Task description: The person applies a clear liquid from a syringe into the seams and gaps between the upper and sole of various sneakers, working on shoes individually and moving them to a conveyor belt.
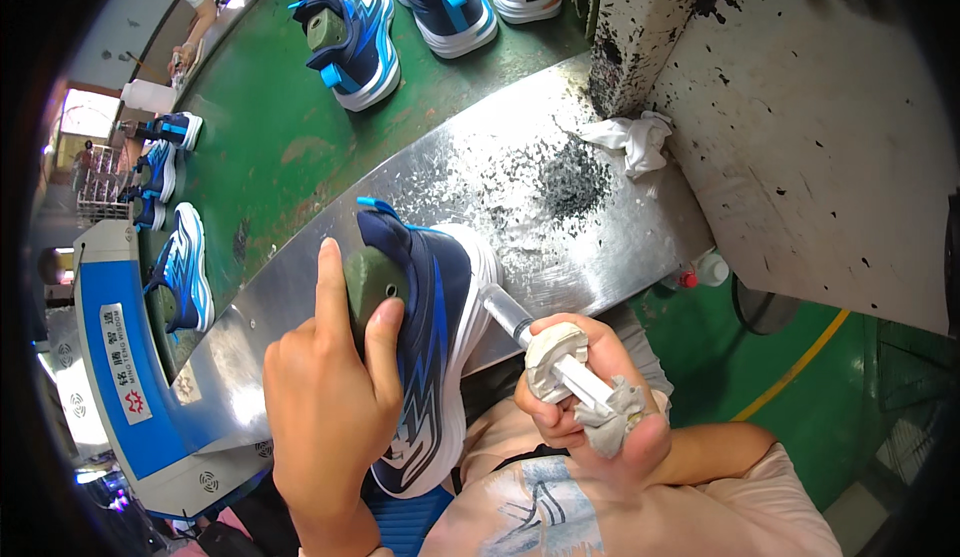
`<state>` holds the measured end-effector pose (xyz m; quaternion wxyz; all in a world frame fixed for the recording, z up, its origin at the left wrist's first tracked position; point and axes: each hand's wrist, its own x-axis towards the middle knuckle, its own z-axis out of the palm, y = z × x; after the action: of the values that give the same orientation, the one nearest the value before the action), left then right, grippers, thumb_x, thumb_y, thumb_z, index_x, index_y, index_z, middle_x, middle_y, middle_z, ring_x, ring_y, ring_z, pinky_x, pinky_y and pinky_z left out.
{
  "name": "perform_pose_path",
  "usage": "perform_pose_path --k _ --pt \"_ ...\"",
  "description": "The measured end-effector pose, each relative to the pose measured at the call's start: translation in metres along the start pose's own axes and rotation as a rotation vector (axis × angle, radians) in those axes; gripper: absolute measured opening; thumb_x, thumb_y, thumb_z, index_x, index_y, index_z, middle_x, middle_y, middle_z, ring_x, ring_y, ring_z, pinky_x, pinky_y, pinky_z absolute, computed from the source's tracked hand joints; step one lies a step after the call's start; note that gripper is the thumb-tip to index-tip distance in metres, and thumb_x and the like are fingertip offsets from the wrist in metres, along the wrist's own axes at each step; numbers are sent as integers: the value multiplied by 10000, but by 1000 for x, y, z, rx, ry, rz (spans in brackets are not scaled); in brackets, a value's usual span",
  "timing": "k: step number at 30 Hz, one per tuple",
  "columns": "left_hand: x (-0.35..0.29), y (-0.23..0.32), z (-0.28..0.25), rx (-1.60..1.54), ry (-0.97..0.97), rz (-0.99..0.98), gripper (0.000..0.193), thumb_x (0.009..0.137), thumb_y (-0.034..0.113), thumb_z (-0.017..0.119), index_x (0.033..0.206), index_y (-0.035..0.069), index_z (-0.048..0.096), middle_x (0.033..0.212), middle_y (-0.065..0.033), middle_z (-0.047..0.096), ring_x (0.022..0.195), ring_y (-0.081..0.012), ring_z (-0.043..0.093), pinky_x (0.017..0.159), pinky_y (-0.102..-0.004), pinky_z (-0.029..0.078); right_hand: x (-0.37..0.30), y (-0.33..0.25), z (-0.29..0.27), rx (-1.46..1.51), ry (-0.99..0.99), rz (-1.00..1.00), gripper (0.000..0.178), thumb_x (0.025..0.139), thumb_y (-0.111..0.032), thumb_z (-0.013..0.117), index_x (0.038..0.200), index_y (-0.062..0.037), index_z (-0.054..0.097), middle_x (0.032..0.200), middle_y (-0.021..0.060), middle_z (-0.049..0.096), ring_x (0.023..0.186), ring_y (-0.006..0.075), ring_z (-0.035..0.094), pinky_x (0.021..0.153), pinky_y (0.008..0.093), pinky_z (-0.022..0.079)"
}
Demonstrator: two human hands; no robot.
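A navy and blue running shoe (pixel 432 287) with a white sole is tilted on its side over the metal ledge's near edge. Inside its opening sits a green shoe last (pixel 368 282). My left hand (pixel 335 387) grips the last, with the thumb on its near side and the index finger stretched along the other. In my right hand (pixel 595 387) is a clear plastic syringe (pixel 508 312), its flange and plunger end wrapped in whitish material. The syringe's tip meets the white sole near the heel; whether it touches is hard to tell.
Several similar shoes (pixel 355 42) stand on the green surface (pixel 270 147) beyond the metal ledge (pixel 480 172). A crumpled white cloth (pixel 640 142) lies by a stained pale panel (pixel 800 137). A blue-and-white machine housing (pixel 125 357) is at left. Another person's arm (pixel 200 27) shows far left.
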<state>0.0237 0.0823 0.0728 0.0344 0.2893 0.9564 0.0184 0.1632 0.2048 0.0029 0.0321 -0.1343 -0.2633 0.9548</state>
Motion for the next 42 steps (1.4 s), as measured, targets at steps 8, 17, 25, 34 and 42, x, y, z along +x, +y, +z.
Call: perform_pose_path --k 8,17,25,34,42 --pt "9 -1 -1 -41 45 -76 478 923 274 566 1196 -118 558 640 -269 598 603 -430 613 570 -485 468 -21 28 5 -90 -176 -105 1062 792 -611 683 1442 37 150 1018 68 440 881 101 411 775 237 365" --pt "-21 -16 6 -254 174 64 459 875 194 611 1300 35 545 979 -294 599 904 -429 584 794 -486 454 -13 17 -11 32 -21 -119 1011 738 -895 340 1284 -45 390 745 19 416 584 85 310 469 223 253" --pt "-35 -102 8 -478 58 535 647 532 288 860 1103 81 637 1236 -199 538 1357 -409 344 1131 -581 209 103 6 -2 278 -129 430 822 814 -788 411 1200 -68 501 743 -17 376 589 85 267 477 216 223" --pt "-127 -147 54 -254 592 437 224 784 72 643 988 132 571 1006 -141 654 938 -329 682 832 -452 559 145 28 120 -482 -377 888 1011 726 -893 346 1258 -41 464 700 -1 397 554 60 285 437 196 195" --pt "-156 -130 80 -236 646 258 244 843 133 626 1056 164 511 1054 -132 670 956 -333 684 879 -464 542 108 24 151 -743 -396 859 1119 643 -764 666 1344 57 373 1029 75 497 743 86 458 639 225 366"
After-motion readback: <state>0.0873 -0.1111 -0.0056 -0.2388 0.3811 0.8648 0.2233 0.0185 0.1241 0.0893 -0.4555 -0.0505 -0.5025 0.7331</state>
